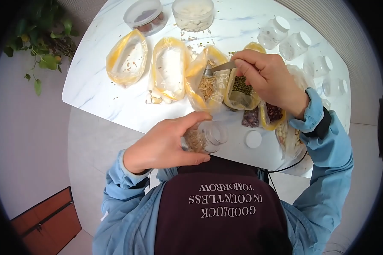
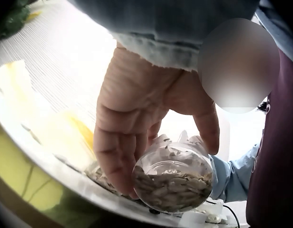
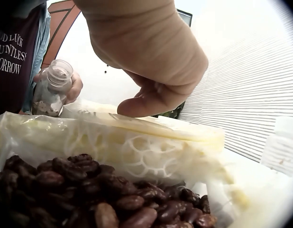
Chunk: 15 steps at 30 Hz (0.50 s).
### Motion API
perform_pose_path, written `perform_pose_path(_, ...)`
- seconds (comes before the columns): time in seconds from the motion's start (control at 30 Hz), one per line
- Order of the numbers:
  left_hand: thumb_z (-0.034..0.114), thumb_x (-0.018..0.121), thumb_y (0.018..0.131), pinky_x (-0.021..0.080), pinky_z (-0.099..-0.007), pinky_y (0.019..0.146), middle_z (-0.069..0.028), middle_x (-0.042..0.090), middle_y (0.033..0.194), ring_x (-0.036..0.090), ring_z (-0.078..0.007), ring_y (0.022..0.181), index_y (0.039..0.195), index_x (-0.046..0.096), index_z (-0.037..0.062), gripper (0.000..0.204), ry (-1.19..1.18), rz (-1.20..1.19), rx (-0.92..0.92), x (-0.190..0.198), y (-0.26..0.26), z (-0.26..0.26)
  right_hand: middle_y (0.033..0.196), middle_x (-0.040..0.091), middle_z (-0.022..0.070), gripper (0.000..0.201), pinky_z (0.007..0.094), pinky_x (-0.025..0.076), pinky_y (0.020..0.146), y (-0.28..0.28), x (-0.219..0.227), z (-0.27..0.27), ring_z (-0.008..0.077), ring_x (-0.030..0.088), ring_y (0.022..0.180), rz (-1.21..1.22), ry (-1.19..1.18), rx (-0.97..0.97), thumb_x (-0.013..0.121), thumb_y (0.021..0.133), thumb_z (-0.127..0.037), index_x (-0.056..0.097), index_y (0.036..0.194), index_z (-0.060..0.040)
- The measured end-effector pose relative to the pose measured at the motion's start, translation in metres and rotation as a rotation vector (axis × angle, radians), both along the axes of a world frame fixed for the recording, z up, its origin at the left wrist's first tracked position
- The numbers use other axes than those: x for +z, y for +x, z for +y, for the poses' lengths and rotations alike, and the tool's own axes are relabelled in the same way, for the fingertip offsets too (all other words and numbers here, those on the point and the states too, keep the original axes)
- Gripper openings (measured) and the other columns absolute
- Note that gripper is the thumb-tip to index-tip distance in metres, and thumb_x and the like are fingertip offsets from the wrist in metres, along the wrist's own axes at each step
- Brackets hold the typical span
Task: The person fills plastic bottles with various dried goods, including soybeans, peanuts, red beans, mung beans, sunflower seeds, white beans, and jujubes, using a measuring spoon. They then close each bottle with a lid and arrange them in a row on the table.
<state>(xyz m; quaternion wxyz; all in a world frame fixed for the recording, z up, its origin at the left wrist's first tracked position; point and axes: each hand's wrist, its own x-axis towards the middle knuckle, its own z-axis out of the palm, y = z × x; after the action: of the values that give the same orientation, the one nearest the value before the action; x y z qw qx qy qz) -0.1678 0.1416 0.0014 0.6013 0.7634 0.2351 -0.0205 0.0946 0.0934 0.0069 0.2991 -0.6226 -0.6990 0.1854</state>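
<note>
Right grip (image 1: 271, 78) pinches a spoon (image 1: 224, 66) pointing left into the seed bag (image 1: 193, 77); left grip (image 1: 168, 142) holds a clear jar (image 1: 205, 138) below, mid-frame

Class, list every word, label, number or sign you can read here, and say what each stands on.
"GOOD LUCK IN COUNTLESS TOMORROW": dark shirt, upside down in the head view.
Pale marks on the bag of seeds and bag of dark beans: unreadable.

Tabletop (image 1: 98, 97): white, veined in grey-blue
Bags (image 1: 116, 50): banded in yellow
Seeds (image 1: 206, 88): tinted tan
Beans (image 3: 131, 203): coloured dark reddish-brown
Sleeves (image 1: 330, 148): dyed light blue
Shirt (image 1: 221, 233): maroon, printed with white lettering
</note>
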Motion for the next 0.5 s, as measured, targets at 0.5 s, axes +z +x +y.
perform_pose_path(0.5, 0.021, 0.079, 0.067, 0.045, -0.0332, 0.084, -0.013, 0.049, 0.113, 0.053, -0.0271, 0.1, 0.126, 0.046, 0.0029, 0.069, 0.272, -0.166, 0.058, -0.0015, 0.0055, 0.0012, 0.071, 0.064, 0.0072, 0.016, 0.0266, 0.048, 0.054, 0.0011, -0.0059, -0.0098, 0.0167, 0.062, 0.058, -0.032, 0.1, 0.098, 0.053, 0.093, -0.013, 0.062, 0.099, -0.0018)
